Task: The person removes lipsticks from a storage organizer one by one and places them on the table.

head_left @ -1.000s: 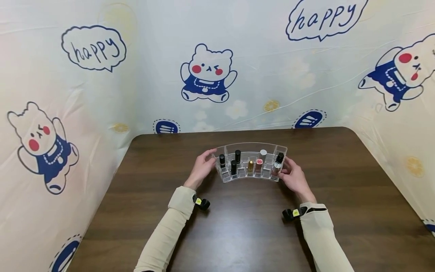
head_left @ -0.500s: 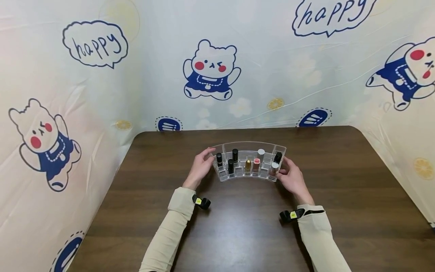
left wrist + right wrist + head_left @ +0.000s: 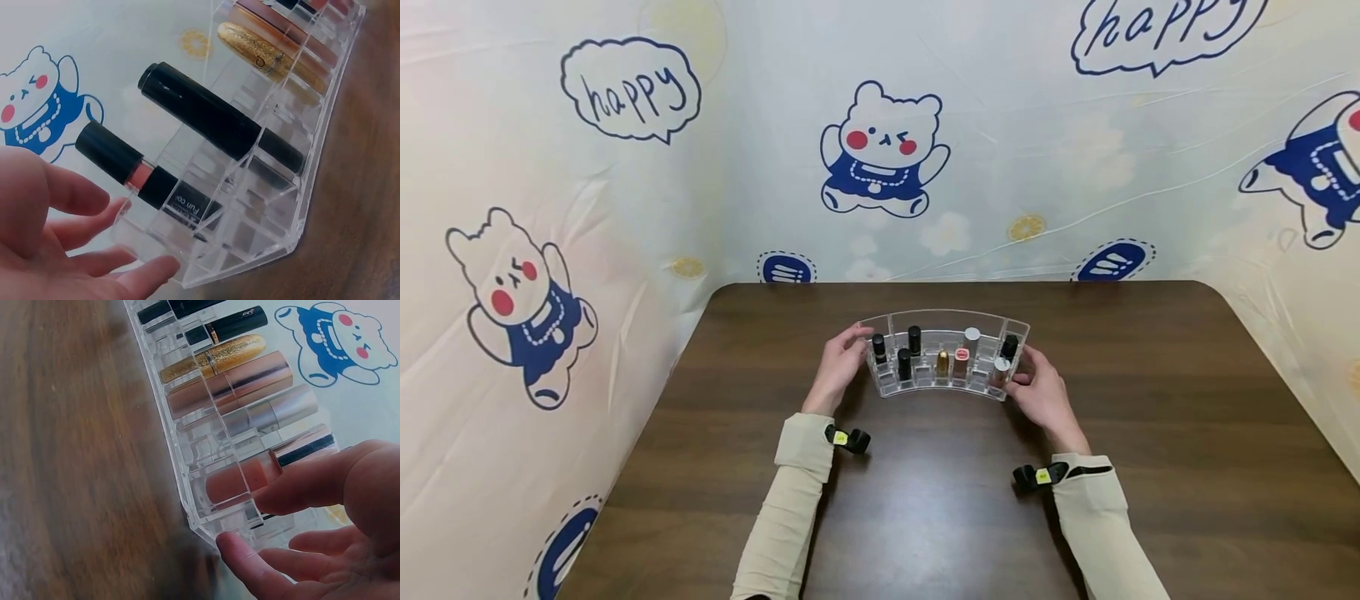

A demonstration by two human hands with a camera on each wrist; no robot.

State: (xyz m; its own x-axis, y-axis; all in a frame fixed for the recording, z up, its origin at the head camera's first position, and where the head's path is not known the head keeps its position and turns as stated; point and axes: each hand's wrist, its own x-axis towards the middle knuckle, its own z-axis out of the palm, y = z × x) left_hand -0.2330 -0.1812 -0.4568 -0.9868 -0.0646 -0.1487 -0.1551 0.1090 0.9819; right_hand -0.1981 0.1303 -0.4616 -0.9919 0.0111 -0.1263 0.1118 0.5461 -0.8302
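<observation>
A clear curved lipstick organizer [image 3: 936, 390] sits on the brown table, holding several lipsticks and gloss tubes. My left hand [image 3: 841, 367] is at its left end. In the left wrist view, fairly straight fingers [image 3: 153, 275] touch the end wall, near a black-capped gloss tube [image 3: 112, 153] and a black tube [image 3: 200, 112]. At the opposite end, my right hand [image 3: 1043, 390] grips the corner between thumb and fingers, beside a silver-capped gloss tube [image 3: 306, 445]. A gold lipstick [image 3: 942, 363] and a pink-topped lipstick [image 3: 961, 362] stand near the middle of the front row.
The table [image 3: 925, 517] extends around the organizer on every side. Behind it hangs a pale cloth [image 3: 1000, 125] printed with cartoon bears, which also covers both sides. Black wrist cameras [image 3: 856, 441] sit at the sleeve cuffs.
Both hands and the organizer have shifted slightly left across the table. The head view has turned a little to the left. The tubes keep their slots.
</observation>
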